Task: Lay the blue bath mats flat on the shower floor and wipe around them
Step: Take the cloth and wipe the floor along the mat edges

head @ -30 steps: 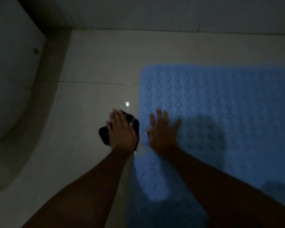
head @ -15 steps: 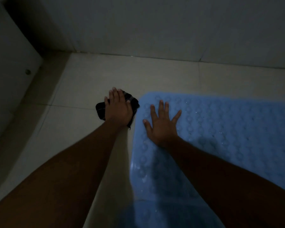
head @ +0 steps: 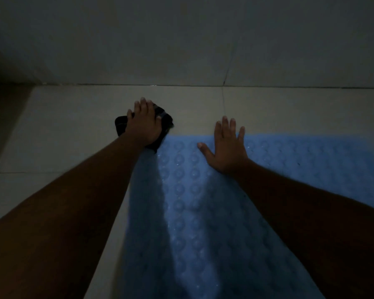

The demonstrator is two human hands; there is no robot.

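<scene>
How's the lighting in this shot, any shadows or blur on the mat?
Head view: very dim; a brighter patch lights the middle of the blue mat, a broad shadow darkens it beside the left forearm; the dark cloth under the left hand barely shows.

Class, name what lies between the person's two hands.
In the head view, between the left hand, on the dark cloth, and the right hand: a corner of the blue mat and bare floor tile.

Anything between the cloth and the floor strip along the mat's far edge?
Only the right hand: its fingertips overhang the blue mat onto that tile strip. Otherwise nothing visible ahead of the cloth under the left hand.
</scene>
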